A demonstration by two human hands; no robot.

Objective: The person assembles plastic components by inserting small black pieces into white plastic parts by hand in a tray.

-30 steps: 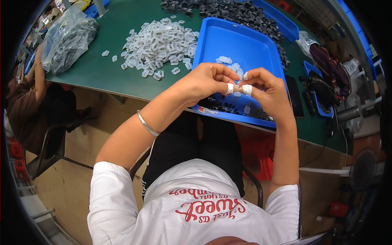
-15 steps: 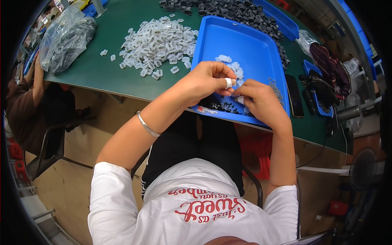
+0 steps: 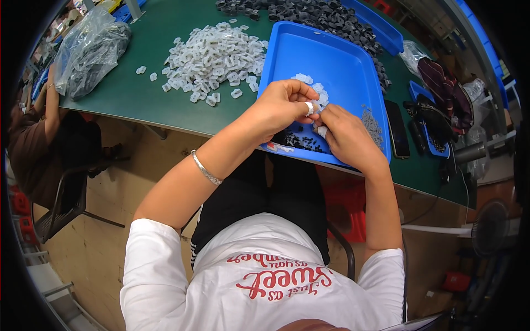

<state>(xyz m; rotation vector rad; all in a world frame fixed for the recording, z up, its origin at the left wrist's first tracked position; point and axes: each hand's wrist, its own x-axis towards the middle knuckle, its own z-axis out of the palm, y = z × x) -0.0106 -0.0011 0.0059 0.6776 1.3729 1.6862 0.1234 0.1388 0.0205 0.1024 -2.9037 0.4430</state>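
Observation:
My left hand [image 3: 287, 107] and my right hand [image 3: 349, 134] meet fingertip to fingertip over the near part of a blue tray [image 3: 331, 41]. Both are closed in a pinch, with white tape round a digit of each. A bit of translucent white plastic shows at the left fingertips; the right fingers hide whatever they grip. In the tray, just beyond the hands, lies a cluster of white plastic pieces [image 3: 321, 94]. Tiny black parts [image 3: 301, 142] are scattered along its near edge, and small grey metal-looking parts [image 3: 372, 128] gather at its right side.
A heap of white plastic pieces [image 3: 212, 58] covers the green table [image 3: 149, 102] left of the tray. Dark grey parts [image 3: 337, 22] are piled behind. A clear bag [image 3: 94, 52] lies far left, near another person's arm [image 3: 52, 105]. A phone [image 3: 397, 129] rests right of the tray.
My right hand has shifted slightly up and left, its fingers now closer against the left fingertips. More of the grey parts at the tray's right side shows. My left hand has barely moved.

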